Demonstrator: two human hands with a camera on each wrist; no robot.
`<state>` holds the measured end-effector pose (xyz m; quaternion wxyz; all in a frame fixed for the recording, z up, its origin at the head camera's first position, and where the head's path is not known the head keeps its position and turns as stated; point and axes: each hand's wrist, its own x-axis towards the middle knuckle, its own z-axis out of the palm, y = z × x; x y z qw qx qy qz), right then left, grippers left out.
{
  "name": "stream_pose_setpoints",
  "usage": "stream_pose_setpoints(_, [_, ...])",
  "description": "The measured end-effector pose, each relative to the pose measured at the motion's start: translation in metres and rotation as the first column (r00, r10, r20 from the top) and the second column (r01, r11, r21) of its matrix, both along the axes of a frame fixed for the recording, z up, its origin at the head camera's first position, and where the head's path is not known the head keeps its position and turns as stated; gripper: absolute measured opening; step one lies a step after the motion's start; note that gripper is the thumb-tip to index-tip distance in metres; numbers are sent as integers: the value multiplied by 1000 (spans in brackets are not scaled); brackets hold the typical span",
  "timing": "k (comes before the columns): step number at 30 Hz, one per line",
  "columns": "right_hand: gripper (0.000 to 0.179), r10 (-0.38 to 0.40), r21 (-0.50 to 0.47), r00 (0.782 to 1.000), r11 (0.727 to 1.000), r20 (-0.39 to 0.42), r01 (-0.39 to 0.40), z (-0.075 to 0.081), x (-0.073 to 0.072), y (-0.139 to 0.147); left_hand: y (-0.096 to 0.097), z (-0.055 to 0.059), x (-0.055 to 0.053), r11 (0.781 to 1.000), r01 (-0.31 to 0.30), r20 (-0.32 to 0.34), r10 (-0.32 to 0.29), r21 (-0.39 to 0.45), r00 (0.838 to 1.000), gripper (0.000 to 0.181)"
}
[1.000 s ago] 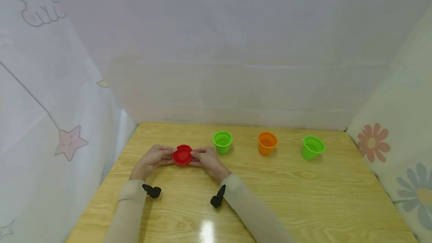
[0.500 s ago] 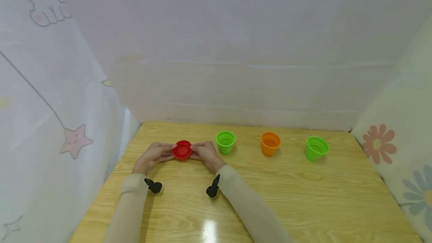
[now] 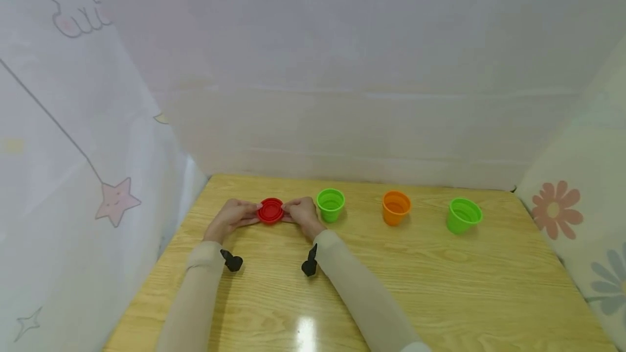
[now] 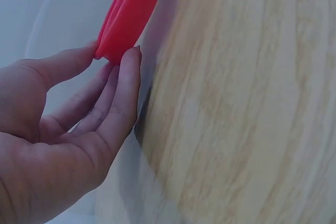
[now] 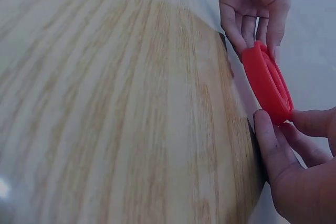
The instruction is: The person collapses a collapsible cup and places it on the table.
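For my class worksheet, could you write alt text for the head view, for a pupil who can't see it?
A person's left hand and right hand hold opposite sides of a shallow, round red dish at a wooden table. To its right, a green cup, an orange cup and another green cup form a row.

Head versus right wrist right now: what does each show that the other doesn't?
Only head: two green cups, an orange cup and the printed star.
Only right wrist: the red cup nearly edge-on, its outer side close up.
Both: that red cup held between the left hand and right hand, and the wooden table.
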<state>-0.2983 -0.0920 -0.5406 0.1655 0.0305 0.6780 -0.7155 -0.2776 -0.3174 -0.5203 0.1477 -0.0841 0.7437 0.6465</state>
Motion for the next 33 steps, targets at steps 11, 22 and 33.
stream_pose_setpoints(11, [13, -48, 244, 995, 967, -92, 70, 6, 5, -7, 6, -5, -2, 996, -30, -16, 29, -87, 999, 39])
stream_pose_setpoints(22, [13, 21, 435, 981, 898, -191, 65, 5, 1, -3, 17, -2, 0, 954, -78, -89, 54, -290, 995, 30])
stream_pose_setpoints(33, [20, 55, 507, 981, 860, -185, 47, 7, 1, -2, 26, -3, 5, 914, -129, -131, 84, -384, 988, 27])
